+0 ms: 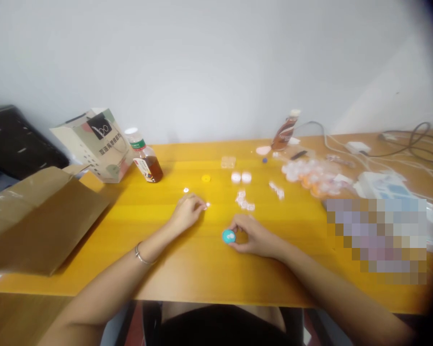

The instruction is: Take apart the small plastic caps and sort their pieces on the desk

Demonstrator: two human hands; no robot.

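Between the thumb and fingers of my right hand (252, 234) is a round teal disc (228, 236) with small pale shapes on its face. My left hand (188, 211) is further left, its fingers pinched at a tiny white piece (207, 205) on the yellow table (187, 269). Another small white piece (186, 190) lies just behind that hand. Beyond the hands are a yellow disc (206, 178), two round white containers (241, 178), a clear box (228, 162) and some small white pieces (244, 201) in a loose cluster.
At the left stand an open cardboard box (39, 216), a paper bag (104, 144) and a bottle of brown liquid (146, 161). Another bottle (286, 130) leans at the back right, near wrapped items (313, 177), cables (414, 144) and a blue-white pack (384, 185).
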